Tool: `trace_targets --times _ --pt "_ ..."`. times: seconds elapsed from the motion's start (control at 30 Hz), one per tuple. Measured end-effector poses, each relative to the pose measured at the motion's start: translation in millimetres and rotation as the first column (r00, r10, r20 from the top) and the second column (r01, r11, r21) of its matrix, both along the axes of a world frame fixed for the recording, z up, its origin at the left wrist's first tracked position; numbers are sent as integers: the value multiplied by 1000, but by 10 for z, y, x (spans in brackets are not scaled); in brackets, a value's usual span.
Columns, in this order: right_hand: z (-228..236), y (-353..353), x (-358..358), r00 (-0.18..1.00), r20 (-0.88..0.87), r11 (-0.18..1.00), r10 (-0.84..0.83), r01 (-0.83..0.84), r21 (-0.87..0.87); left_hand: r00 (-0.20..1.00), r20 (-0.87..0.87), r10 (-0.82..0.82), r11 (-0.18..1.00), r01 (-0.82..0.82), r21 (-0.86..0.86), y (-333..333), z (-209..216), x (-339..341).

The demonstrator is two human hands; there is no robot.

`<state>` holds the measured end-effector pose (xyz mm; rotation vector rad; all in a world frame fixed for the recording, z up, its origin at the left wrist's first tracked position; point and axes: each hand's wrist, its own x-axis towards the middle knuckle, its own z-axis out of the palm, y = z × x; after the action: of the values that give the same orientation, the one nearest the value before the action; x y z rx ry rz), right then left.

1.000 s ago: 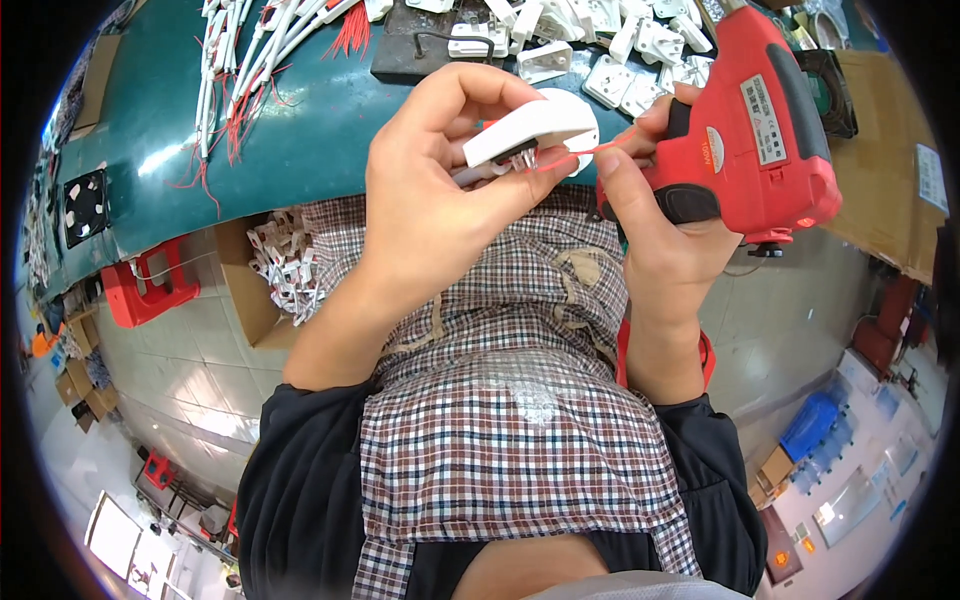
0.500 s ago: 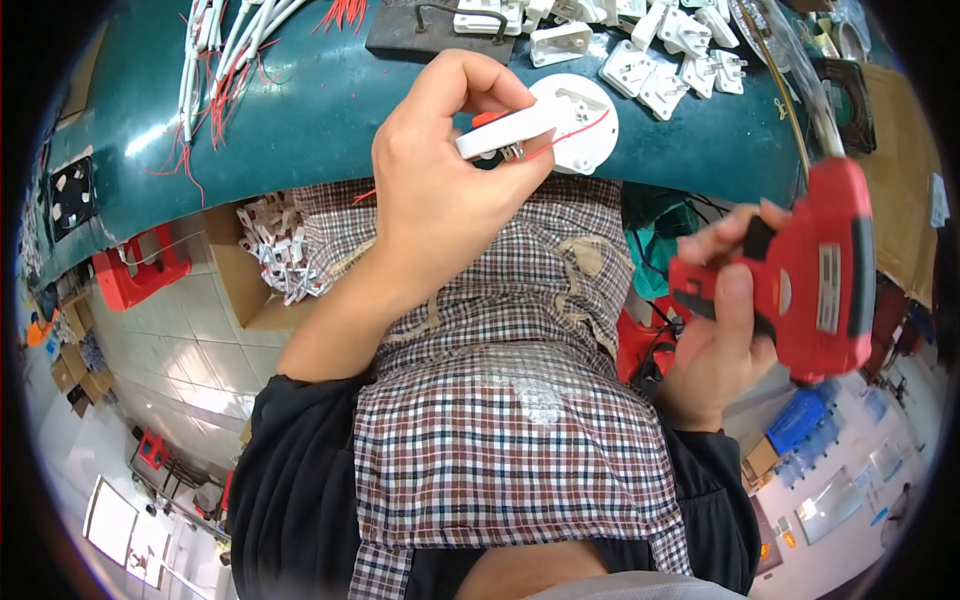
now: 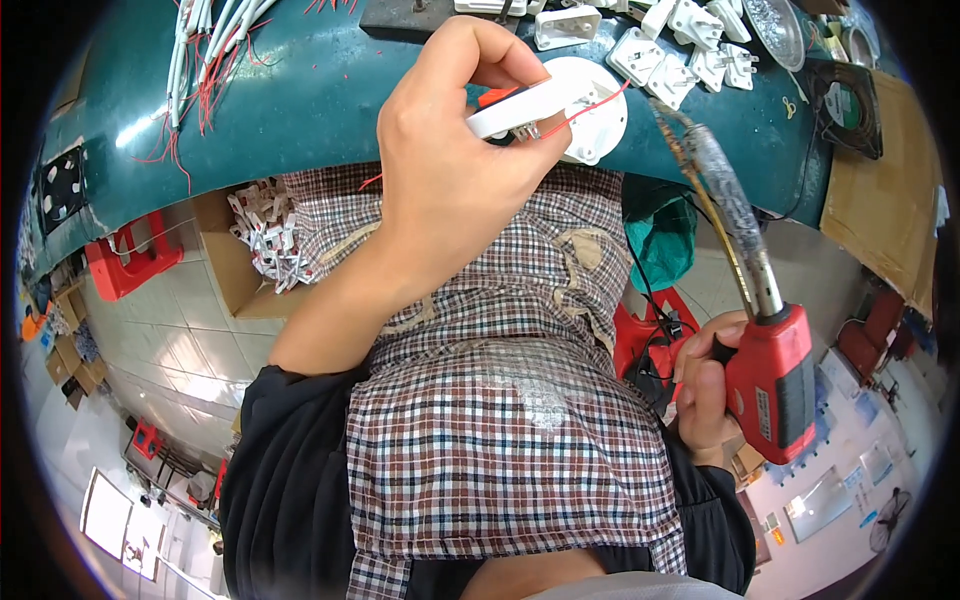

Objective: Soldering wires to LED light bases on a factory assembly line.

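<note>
Bare-handed work with a soldering gun over a green surface (image 3: pixel 290 120). The left hand (image 3: pixel 450 165) pinches a white plastic housing (image 3: pixel 530 108) between thumb and fingers, its edge turned toward the wearer. An orange-red part (image 3: pixel 497 97) shows between the housing and the fingers; small metal contacts (image 3: pixel 527 131) lie by the thumb. A thin red wire (image 3: pixel 597 104) extends from beside the thumb, crossing a round white plate (image 3: pixel 600 135) just beyond the fingertips; whether plate and housing are joined cannot be told. The right hand (image 3: pixel 708 395), lower and well apart from the left, is curled around the grip of the red soldering gun (image 3: pixel 775 385). The gun's metal barrel (image 3: pixel 735 190) and a slender brass-coloured tube (image 3: pixel 742 280) point up and away from that hand, their far ends near white plug parts (image 3: pixel 690 60) and clear of the red wire. Beyond the left hand, to its left, lie white cables (image 3: pixel 215 45) with red wire ends; straight beyond it stands a dark block (image 3: pixel 405 20). Further out than the right hand rests a black fan (image 3: pixel 845 110).
</note>
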<state>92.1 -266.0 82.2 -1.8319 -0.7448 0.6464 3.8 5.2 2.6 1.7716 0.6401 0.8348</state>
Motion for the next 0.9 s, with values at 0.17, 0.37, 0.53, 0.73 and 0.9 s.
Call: trace_targets --times 0.17,0.37,0.53,0.73,0.9 --pt "45 8 4 983 151 960 103 -59 -275 1000 -30 0 1000 1 17 -13 -16 1" --pt "-163 98 -7 975 189 956 119 -62 -286 998 -51 31 1000 -31 4 -29 -25 2" --pt "-249 147 -26 980 181 970 86 -42 -238 999 -28 28 999 -29 -25 -28 -29 10" --pt "-274 154 -11 976 187 976 113 -73 -207 999 -45 31 999 -31 -5 -29 -17 -4" --pt "-251 146 -3 971 198 963 137 -84 -256 999 -31 16 999 -17 -46 -39 4 -3"
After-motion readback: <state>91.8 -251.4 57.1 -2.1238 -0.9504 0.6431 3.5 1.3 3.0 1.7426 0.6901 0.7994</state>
